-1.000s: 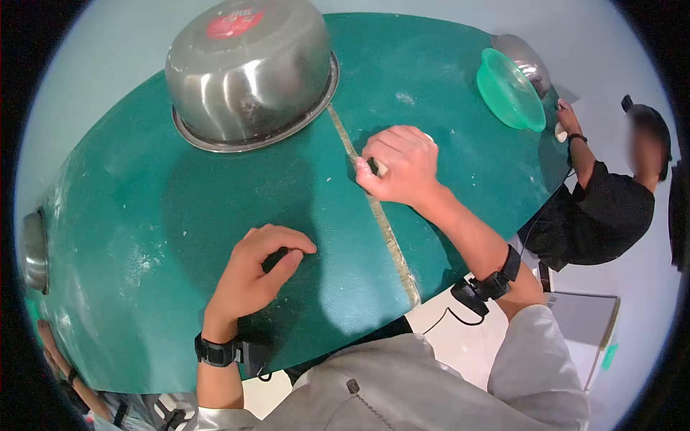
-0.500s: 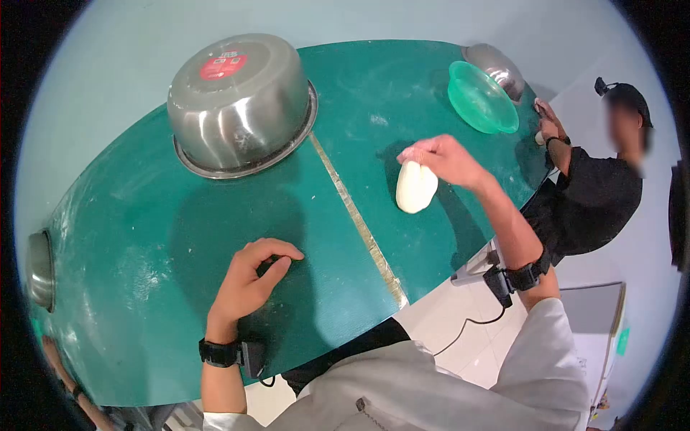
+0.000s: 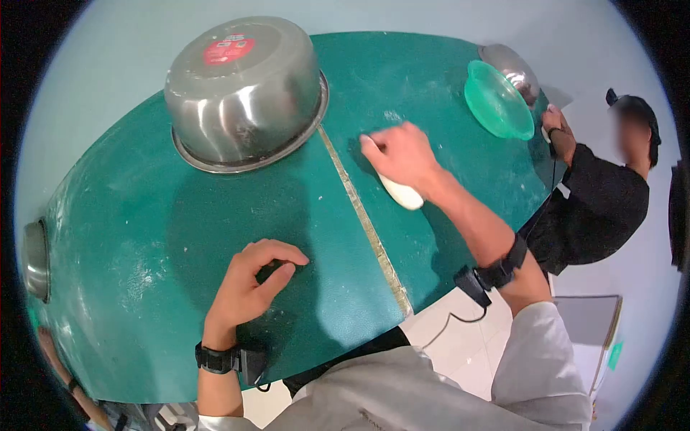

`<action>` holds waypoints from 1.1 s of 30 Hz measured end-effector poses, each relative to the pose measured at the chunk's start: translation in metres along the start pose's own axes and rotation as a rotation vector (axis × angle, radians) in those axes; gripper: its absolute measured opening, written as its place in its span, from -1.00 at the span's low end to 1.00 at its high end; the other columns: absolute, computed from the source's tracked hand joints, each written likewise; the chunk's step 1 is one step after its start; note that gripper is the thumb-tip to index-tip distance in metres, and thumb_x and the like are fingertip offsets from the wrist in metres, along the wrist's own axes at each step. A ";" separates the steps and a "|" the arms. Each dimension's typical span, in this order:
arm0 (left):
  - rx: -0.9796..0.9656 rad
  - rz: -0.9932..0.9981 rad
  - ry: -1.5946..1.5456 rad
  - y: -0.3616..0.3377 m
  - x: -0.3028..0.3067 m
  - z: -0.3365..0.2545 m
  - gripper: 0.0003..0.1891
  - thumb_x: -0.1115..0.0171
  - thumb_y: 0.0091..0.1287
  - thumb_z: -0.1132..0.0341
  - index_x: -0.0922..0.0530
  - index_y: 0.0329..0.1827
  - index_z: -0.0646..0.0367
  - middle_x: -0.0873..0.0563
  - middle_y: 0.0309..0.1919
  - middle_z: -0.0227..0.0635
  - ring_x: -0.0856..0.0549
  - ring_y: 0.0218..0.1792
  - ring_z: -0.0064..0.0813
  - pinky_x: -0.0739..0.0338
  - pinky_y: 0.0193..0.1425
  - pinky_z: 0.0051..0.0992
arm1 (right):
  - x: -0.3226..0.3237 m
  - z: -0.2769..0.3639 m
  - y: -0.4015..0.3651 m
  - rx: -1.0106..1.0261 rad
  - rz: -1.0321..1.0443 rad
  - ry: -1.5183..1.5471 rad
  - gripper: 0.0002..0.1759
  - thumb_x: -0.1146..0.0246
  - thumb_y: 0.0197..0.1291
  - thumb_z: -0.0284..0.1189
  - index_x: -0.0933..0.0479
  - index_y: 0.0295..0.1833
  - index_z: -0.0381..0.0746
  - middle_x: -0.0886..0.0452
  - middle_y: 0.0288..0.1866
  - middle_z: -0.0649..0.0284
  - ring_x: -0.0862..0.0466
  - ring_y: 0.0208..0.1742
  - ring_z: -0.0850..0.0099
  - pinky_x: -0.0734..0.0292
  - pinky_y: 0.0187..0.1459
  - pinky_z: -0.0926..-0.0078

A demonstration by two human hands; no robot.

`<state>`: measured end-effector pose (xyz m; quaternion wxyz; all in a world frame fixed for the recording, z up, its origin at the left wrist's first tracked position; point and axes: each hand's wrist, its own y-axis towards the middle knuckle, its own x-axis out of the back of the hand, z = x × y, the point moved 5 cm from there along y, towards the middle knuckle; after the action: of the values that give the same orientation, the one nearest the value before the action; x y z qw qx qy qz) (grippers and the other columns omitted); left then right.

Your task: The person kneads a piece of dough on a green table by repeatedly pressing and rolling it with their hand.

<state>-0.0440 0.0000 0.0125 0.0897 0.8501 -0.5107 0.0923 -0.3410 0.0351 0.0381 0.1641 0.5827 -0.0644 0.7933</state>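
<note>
The lump of white dough lies on the green table, just right of the pale seam that runs down the tabletop, and the person's right hand is laid on top of it. The hand is flat, palm down, fingers stretched out side by side rather than closed round the dough. It covers the far part of the lump, so only the near end shows beneath the heel of the hand and the wrist. The left hand rests on the table well apart from the dough, on the other side of the seam. Its fingers are curled in with the thumb tip against the forefinger, and I cannot tell whether anything sits between them. I count one piece of dough. There are three steel bowls: a large upturned one near the far edge, one at the left rim, and one behind the single green plastic bowl, half hidden. A black band sits on each wrist, two in all. One other person in a black top is at the right side of the table, a hand near the green bowl.
</note>
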 end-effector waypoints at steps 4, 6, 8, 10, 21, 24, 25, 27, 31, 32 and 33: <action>-0.024 -0.012 0.015 0.001 0.000 0.002 -0.83 -0.27 0.37 0.52 -0.72 -0.04 0.16 -0.79 -0.06 -0.33 -0.70 -0.04 -0.37 -0.51 0.07 -0.42 | -0.002 -0.007 0.030 -0.013 -0.073 -0.029 -0.52 -0.11 0.34 -0.07 -0.75 -0.36 -0.17 -0.72 -0.39 -0.11 -0.72 -0.30 -0.17 -0.67 -0.13 -0.08; -0.037 -0.009 0.012 -0.001 -0.001 0.000 -0.83 -0.26 0.38 0.52 -0.72 -0.04 0.17 -0.79 -0.06 -0.32 -0.70 -0.04 -0.38 -0.51 0.05 -0.44 | -0.001 -0.009 0.031 -0.057 -0.144 0.006 -0.53 -0.10 0.34 -0.07 -0.76 -0.36 -0.16 -0.72 -0.39 -0.11 -0.73 -0.30 -0.17 -0.68 -0.12 -0.09; 0.023 -0.016 0.018 -0.001 0.000 -0.003 -0.83 -0.24 0.40 0.52 -0.72 -0.02 0.19 -0.78 -0.06 -0.32 -0.69 -0.05 -0.44 -0.50 0.04 -0.49 | 0.003 -0.005 0.030 -0.052 -0.230 -0.066 -0.53 -0.09 0.34 -0.08 -0.76 -0.33 -0.16 -0.74 -0.38 -0.08 -0.75 -0.28 -0.13 -0.68 -0.12 -0.08; 0.018 -0.007 0.006 -0.003 -0.001 -0.001 -0.83 -0.23 0.42 0.52 -0.72 -0.02 0.19 -0.78 -0.05 -0.34 -0.68 -0.06 -0.46 -0.50 0.05 -0.50 | 0.006 -0.002 0.020 -0.024 -0.250 -0.078 -0.54 -0.09 0.34 -0.08 -0.77 -0.30 -0.14 -0.75 -0.36 -0.03 -0.76 -0.27 -0.09 -0.68 -0.11 -0.06; 0.015 -0.005 -0.030 -0.002 0.002 0.006 -0.82 -0.23 0.42 0.53 -0.71 0.00 0.17 -0.78 -0.02 -0.35 -0.70 -0.03 -0.46 -0.53 0.07 -0.47 | 0.031 0.000 -0.074 0.360 -0.604 0.033 -0.73 -0.29 0.28 -0.16 -0.74 -0.22 -0.12 -0.75 -0.10 0.20 -0.76 -0.12 0.11 -0.69 -0.10 0.11; -0.025 -0.006 0.007 -0.001 0.002 -0.001 -0.82 -0.27 0.38 0.54 -0.72 -0.03 0.14 -0.80 -0.05 -0.36 -0.72 -0.03 -0.42 -0.53 0.09 -0.41 | 0.041 0.003 -0.088 0.269 -0.353 0.035 -0.76 -0.31 0.26 -0.21 -0.69 -0.29 -0.16 -0.73 -0.24 0.18 -0.75 -0.22 0.12 -0.65 -0.22 0.14; -0.053 -0.004 0.061 0.000 0.002 -0.004 -0.81 -0.28 0.36 0.54 -0.72 -0.03 0.12 -0.80 -0.06 -0.37 -0.72 -0.04 -0.39 -0.52 0.09 -0.39 | 0.038 0.002 -0.085 0.196 -0.214 0.006 -0.79 -0.31 0.25 -0.27 -0.65 -0.34 -0.17 -0.72 -0.30 0.16 -0.74 -0.27 0.11 -0.61 -0.29 0.14; -0.064 -0.003 0.102 0.001 0.001 -0.006 -0.80 -0.30 0.33 0.53 -0.72 -0.04 0.10 -0.81 -0.08 -0.38 -0.73 -0.06 -0.36 -0.51 0.10 -0.37 | 0.033 0.007 -0.078 0.177 -0.186 -0.056 -0.79 -0.30 0.24 -0.28 -0.63 -0.37 -0.18 -0.69 -0.36 0.15 -0.71 -0.35 0.09 -0.56 -0.35 0.12; -0.071 -0.003 0.108 0.002 0.004 -0.010 -0.80 -0.31 0.30 0.53 -0.72 -0.06 0.07 -0.82 -0.09 -0.39 -0.74 -0.10 -0.32 -0.49 0.08 -0.36 | 0.008 0.000 -0.046 0.165 -0.288 -0.121 -0.67 -0.25 0.22 -0.21 -0.58 -0.50 -0.19 -0.68 -0.45 0.12 -0.69 -0.45 0.03 -0.56 -0.44 0.03; -0.071 0.006 0.111 0.004 0.004 -0.010 -0.80 -0.32 0.30 0.53 -0.72 -0.07 0.07 -0.82 -0.09 -0.39 -0.74 -0.10 -0.32 -0.49 0.07 -0.36 | 0.004 -0.002 -0.035 0.169 -0.277 -0.122 -0.67 -0.25 0.22 -0.21 -0.58 -0.50 -0.19 -0.68 -0.45 0.12 -0.69 -0.45 0.03 -0.56 -0.44 0.03; -0.068 -0.004 0.105 0.006 0.006 -0.009 -0.80 -0.32 0.30 0.53 -0.72 -0.07 0.07 -0.82 -0.09 -0.39 -0.74 -0.10 -0.32 -0.49 0.07 -0.36 | 0.002 -0.003 -0.022 0.184 -0.279 -0.115 -0.63 -0.24 0.23 -0.19 -0.57 -0.55 -0.20 -0.66 -0.50 0.11 -0.67 -0.48 0.01 -0.55 -0.45 0.01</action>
<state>-0.0471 -0.0052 0.0231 0.1454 0.8415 -0.5065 0.1191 -0.3370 0.0575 0.0375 0.2143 0.6431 0.0807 0.7307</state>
